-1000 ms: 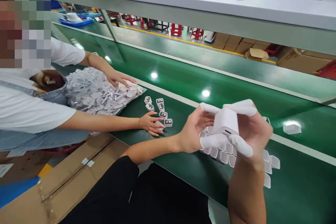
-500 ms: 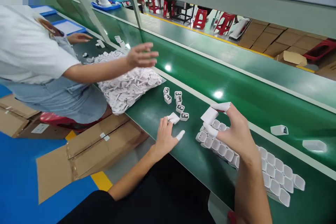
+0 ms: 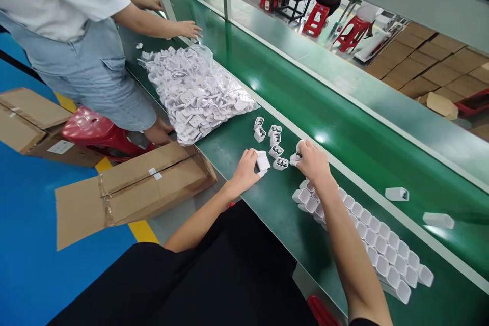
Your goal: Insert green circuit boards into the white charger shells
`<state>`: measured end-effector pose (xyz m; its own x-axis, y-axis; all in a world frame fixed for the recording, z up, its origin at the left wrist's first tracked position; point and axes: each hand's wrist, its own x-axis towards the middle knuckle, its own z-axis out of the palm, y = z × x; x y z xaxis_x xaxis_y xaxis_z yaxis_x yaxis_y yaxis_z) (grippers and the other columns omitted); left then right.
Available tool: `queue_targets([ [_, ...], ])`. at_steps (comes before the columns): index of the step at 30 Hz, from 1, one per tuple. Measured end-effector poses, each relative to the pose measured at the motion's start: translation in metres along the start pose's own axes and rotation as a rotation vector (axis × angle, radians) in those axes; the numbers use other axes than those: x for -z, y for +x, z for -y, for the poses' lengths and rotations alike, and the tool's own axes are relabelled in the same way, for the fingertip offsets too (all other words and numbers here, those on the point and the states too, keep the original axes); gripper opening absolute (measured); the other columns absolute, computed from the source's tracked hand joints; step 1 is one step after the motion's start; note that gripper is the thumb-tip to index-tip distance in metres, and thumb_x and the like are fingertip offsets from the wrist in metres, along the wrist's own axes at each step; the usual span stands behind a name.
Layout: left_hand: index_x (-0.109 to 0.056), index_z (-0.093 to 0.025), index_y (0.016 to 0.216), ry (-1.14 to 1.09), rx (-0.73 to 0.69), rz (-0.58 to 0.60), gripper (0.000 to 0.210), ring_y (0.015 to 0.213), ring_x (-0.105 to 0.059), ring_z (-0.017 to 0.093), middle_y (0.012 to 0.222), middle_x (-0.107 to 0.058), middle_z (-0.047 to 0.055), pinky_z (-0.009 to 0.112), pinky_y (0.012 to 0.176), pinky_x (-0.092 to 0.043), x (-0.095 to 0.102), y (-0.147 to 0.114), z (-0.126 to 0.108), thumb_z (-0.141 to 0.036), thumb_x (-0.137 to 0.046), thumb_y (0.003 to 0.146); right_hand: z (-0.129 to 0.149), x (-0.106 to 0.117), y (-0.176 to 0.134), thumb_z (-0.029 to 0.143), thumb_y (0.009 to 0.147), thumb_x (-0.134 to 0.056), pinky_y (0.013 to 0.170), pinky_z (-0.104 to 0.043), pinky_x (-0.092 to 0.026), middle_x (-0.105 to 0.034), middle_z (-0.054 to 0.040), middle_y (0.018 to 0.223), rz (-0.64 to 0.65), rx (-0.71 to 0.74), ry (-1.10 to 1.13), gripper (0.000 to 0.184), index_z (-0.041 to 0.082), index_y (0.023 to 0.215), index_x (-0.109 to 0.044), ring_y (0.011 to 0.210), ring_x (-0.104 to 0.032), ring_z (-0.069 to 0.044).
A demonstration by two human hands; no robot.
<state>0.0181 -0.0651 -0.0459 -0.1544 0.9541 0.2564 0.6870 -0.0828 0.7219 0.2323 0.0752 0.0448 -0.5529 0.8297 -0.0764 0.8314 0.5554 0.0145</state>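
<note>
Our right hand (image 3: 313,160) is low over the workbench, fingers narrowed around a white housing (image 3: 297,156); a dark patch shows between the fingertips, and the rest is covered. Our left hand (image 3: 246,172) is also closed, gripping a tilted white housing (image 3: 263,158) with a dark area on its near side. White finger covers (image 3: 262,173) are on our fingertips.

Change noted: 0.5 s earlier, our right hand holds a white piece above the front rows. It now sits further along the bench, just beside the group of 6 housings (image 3: 280,163). Those 6 stand open side up, dark components visible inside, in the space between our 2 hands. We judge that handling has shifted from the rows to this group. Whether the right hand's piece is the same unit, we cannot tell.

Outward on the right, the block of open housings (image 3: 390,254) stands in close rows, partly behind our right forearm. 2 loose housings (image 3: 397,194) lie on their sides on the green conveyor belt (image 3: 355,147).

Outward on the left, the clear plastic bag (image 3: 202,94) of small white parts lies on the bench. The co-worker's hand (image 3: 189,30), raised over the bag 0.5 s earlier, is now at its far edge; we judge the group is reached by our hands only.
</note>
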Motion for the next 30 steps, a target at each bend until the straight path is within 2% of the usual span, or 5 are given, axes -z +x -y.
queue_targets([
  [4, -0.067, -0.021, 0.134, -0.051, -0.012, -0.026, 0.047, 0.124, -0.062, 0.029, 0.130, -0.055, 0.011, 0.047, 0.107, -0.063, 0.002, -0.004, 0.001, -0.003, -0.076, 0.091, -0.002, -0.001, -0.003, 0.017, 0.090, -0.064, 0.071, -0.036, -0.033, -0.067, -0.0095, 0.114, -0.005, 0.013, 0.029, 0.022, 0.023, 0.110, -0.056, 0.097, -0.063, -0.027],
  [8, -0.071, -0.021, 0.123, -0.089, -0.051, -0.002, 0.036, 0.119, -0.065, 0.029, 0.128, -0.054, 0.010, 0.046, 0.104, -0.065, 0.001, -0.006, -0.006, -0.018, -0.086, 0.090, -0.004, 0.007, -0.019, 0.024, 0.090, -0.067, 0.094, -0.042, -0.045, -0.066, -0.0104, 0.118, -0.038, 0.075, 0.058, 0.029, 0.023, 0.118, -0.061, 0.110, -0.065, -0.031],
  [14, -0.072, -0.020, 0.125, -0.141, -0.096, 0.025, 0.039, 0.118, -0.068, 0.029, 0.130, -0.052, 0.012, 0.046, 0.104, -0.068, 0.004, -0.010, -0.014, -0.021, -0.083, 0.088, 0.009, 0.008, -0.039, 0.037, 0.096, -0.070, 0.117, -0.055, -0.041, -0.068, -0.0131, 0.124, -0.071, 0.248, 0.134, 0.025, 0.023, 0.117, -0.067, 0.127, -0.060, -0.037],
  [21, -0.068, -0.025, 0.137, -0.185, -0.097, 0.040, 0.052, 0.126, -0.068, 0.027, 0.141, -0.049, 0.013, 0.048, 0.113, -0.066, 0.008, -0.009, -0.009, -0.003, -0.066, 0.090, 0.025, -0.012, -0.031, 0.007, 0.089, -0.057, 0.119, -0.054, -0.036, -0.070, -0.0103, 0.109, -0.090, 0.251, 0.091, 0.024, 0.025, 0.102, -0.064, 0.116, -0.062, -0.033],
  [30, -0.059, -0.026, 0.141, -0.219, -0.063, 0.036, 0.049, 0.114, -0.066, 0.026, 0.123, -0.057, 0.008, 0.047, 0.106, -0.065, 0.009, -0.003, -0.007, -0.009, -0.068, 0.096, 0.038, -0.014, -0.019, 0.021, 0.095, -0.062, 0.120, -0.054, -0.030, -0.068, -0.0157, 0.121, -0.179, 0.139, 0.081, 0.028, 0.020, 0.123, -0.058, 0.115, -0.061, -0.035],
])
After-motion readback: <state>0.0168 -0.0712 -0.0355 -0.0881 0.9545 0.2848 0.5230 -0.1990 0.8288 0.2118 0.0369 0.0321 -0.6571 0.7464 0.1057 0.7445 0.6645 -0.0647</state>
